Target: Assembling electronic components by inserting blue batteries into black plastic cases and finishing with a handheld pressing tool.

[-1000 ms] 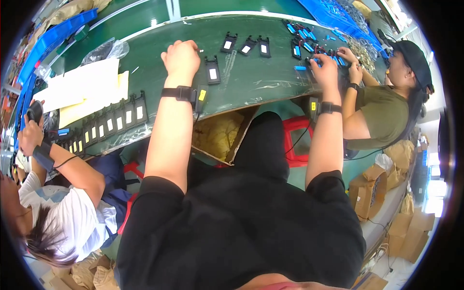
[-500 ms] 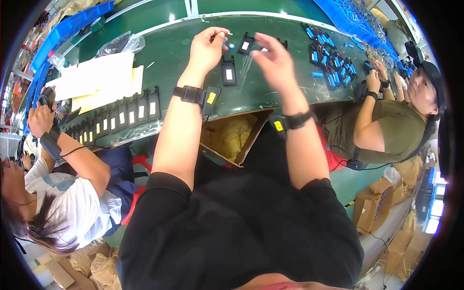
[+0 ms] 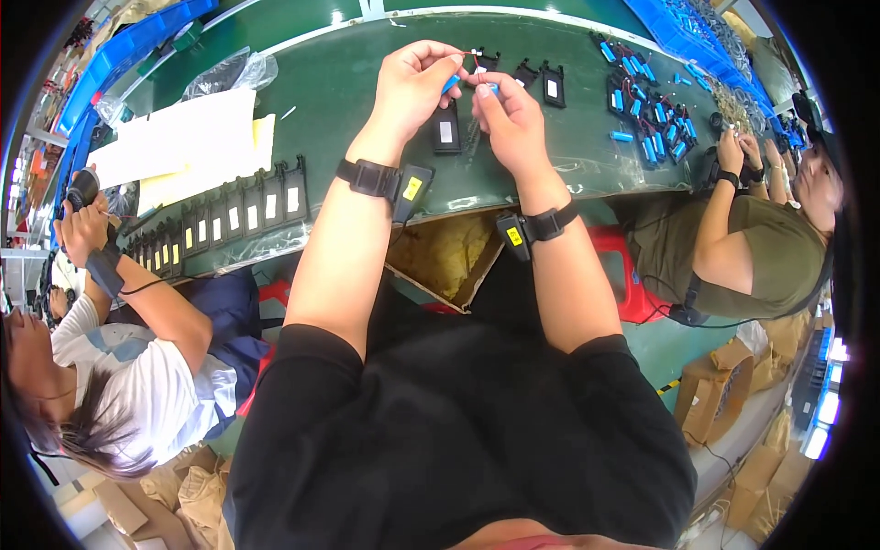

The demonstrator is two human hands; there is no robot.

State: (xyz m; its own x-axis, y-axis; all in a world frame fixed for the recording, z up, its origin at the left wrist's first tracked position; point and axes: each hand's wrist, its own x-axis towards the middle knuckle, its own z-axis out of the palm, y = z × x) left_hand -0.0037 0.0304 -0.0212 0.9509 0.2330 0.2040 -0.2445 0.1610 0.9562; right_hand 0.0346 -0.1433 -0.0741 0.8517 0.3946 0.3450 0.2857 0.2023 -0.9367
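My left hand (image 3: 417, 90) is closed in a pinch on a small blue battery (image 3: 450, 84). Thin red wires and a small white connector (image 3: 476, 53) stick out by its fingertips. Close beside it, my right hand (image 3: 513, 124) is pinched too, its fingertips nearly meeting the left ones. A bit of blue shows at the right fingers, but what they grip is mostly covered. Just below the hands lies a flat black plastic case (image 3: 446, 130) with a white label. Another black case (image 3: 553, 86) lies to the right, with more behind my hands.
A row of labelled black cases (image 3: 252, 203) lines the table's near left edge. Papers (image 3: 179, 137) and a clear plastic bag (image 3: 234, 73) lie behind it. Wired blue batteries (image 3: 651, 115) are heaped at right. Blue bins (image 3: 137, 44) flank the green table; co-workers sit on both sides.
My right hand has come in from the right to meet the left, its fingers going from spread to pinched. Red wires now show between the hands. The view has shifted slightly.
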